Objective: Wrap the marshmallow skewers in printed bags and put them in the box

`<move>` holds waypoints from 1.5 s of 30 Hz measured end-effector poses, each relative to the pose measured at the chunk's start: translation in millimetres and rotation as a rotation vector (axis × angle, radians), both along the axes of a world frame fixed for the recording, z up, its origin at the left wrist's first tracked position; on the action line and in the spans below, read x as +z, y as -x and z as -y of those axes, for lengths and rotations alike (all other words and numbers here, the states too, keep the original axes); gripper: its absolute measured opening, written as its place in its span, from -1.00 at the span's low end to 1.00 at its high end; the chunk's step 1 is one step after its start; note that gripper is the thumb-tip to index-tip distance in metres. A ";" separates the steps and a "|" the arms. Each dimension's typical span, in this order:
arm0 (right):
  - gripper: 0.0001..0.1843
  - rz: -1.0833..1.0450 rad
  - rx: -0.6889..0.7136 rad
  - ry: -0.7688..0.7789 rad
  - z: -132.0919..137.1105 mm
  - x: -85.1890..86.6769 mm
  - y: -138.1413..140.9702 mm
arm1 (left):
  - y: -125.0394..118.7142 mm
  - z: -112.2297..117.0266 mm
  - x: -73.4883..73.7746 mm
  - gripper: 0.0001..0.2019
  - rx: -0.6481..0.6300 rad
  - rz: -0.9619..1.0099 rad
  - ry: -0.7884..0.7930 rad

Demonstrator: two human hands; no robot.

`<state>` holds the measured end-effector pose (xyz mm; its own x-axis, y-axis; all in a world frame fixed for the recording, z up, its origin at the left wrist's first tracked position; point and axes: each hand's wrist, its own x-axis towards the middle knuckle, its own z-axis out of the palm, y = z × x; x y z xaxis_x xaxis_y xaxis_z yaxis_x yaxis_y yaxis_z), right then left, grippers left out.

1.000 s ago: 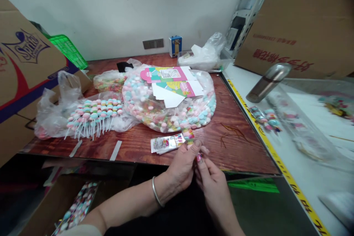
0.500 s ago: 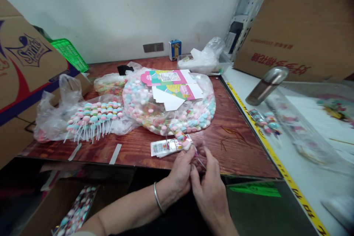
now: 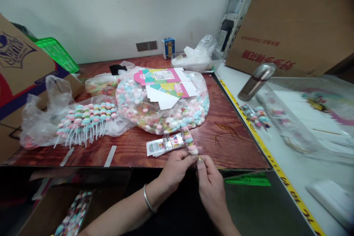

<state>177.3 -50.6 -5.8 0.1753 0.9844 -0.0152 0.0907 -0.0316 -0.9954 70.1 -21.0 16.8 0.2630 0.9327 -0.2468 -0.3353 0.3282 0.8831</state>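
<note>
My left hand [image 3: 177, 169] is closed in a pinch on the lower end of a marshmallow lollipop [image 3: 189, 141], a stack of pink, blue and yellow candies in a clear wrapper, pointing up and away. My right hand [image 3: 211, 180] meets it fingertip to fingertip, pinching a small gold twist tie [image 3: 199, 159] at the wrapper's base. The stick is hidden by my fingers. Just left of the lollipop lies a pile of flat printed wrappers [image 3: 160, 146]. Thin gold-brown ties [image 3: 226, 129] lie loose on the table to the right.
Behind my hands sits a big bag of marshmallows [image 3: 129, 107] with a flattened printed box [image 3: 166, 84] on top. Unwrapped marshmallow lollipops [image 3: 85, 116] lie in rows at left. A steel flask [image 3: 257, 81] stands right, beyond the yellow tape [image 3: 265, 151]. Cardboard boxes flank both sides.
My right fingers have closed from a looser, spread hold into a tight pinch at the lollipop's base. The lollipop now points more upright. The whole view has shifted slightly.
</note>
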 end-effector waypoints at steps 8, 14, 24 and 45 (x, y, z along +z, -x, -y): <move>-0.65 -0.882 0.335 0.297 5.4 0.4 -2.7 | 7.2 3.0 2.1 -0.67 -0.203 0.103 0.150; -0.70 0.709 -0.075 -0.038 -34.1 -10.2 -60.5 | 17.9 -19.4 -9.4 -0.74 0.107 -0.076 -0.054; -0.83 1.224 -0.222 0.038 -83.8 -29.7 -80.5 | 36.5 -39.5 -28.7 -0.77 0.098 -0.399 -0.189; -0.81 0.598 -0.190 -0.164 -61.7 22.1 -28.3 | 46.1 -42.5 -24.0 -0.85 0.228 -0.852 -0.535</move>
